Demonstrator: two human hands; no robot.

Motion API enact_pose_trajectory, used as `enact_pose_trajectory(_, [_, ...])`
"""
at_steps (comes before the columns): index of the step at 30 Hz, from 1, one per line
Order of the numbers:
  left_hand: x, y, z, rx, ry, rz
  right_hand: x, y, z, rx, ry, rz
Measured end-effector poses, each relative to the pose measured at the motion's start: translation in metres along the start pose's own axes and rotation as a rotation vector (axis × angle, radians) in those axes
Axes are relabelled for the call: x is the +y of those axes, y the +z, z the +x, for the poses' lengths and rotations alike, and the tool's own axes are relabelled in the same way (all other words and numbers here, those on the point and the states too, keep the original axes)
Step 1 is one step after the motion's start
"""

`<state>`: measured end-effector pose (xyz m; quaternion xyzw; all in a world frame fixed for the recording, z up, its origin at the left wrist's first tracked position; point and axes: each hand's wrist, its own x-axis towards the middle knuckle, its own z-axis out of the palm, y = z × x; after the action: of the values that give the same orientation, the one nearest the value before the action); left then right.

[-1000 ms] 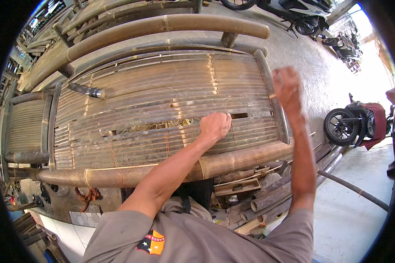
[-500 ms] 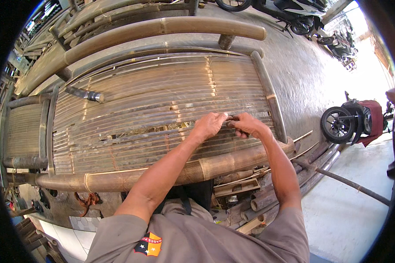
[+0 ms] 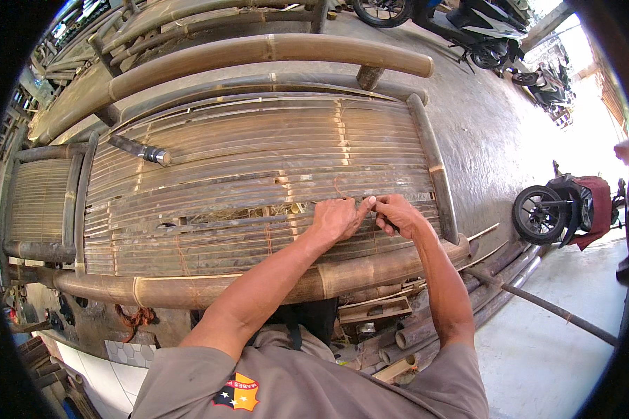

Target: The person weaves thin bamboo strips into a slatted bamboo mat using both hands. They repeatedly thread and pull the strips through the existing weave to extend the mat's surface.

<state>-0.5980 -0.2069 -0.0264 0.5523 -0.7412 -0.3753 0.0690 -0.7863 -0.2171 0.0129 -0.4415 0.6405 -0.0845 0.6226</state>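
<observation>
My left hand (image 3: 337, 219) and my right hand (image 3: 399, 216) meet fingertip to fingertip over the right part of a bamboo slat panel (image 3: 230, 133). Both are closed in a pinch; what lies between the fingers is too small to make out. A thin reddish cord (image 3: 337, 186) shows on the slats just beyond my left hand. Similar thin strands run across the slats nearer to me. Left of my hands, a long gap in the slats (image 3: 248, 213) shows dry fibres below. A thick bamboo pole (image 3: 217, 290) forms the panel's near edge, under my forearms.
A dark cylinder with a banded end (image 3: 141, 150) lies on the panel's far left. A raised bamboo rail (image 3: 272, 49) runs along the far side. Bamboo poles (image 3: 426, 328) and a small wooden box (image 3: 375, 310) lie below at right. Motorbikes (image 3: 566, 208) stand beyond.
My hands have come slightly nearer to me, fingertips still together. The reddish cord beyond my left hand shows more plainly now. The whole view has shifted a little.
</observation>
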Motion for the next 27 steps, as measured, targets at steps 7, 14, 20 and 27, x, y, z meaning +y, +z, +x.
enact_pose_trajectory(7, [0.003,-0.002,-0.001,-0.032,0.019,0.029,-0.005,0.004,0.020,-0.093,0.164,0.023])
enact_pose_trajectory(14, [0.007,-0.008,0.016,-0.225,-0.103,-0.079,-0.006,0.007,0.030,-0.012,0.266,0.198])
enact_pose_trajectory(20, [0.004,0.000,0.028,-0.274,-0.095,-0.177,-0.006,0.006,0.034,-0.065,0.296,0.288])
enact_pose_trajectory(27, [0.007,-0.001,0.030,-0.318,-0.148,-0.127,0.002,0.015,0.035,0.011,0.233,0.444])
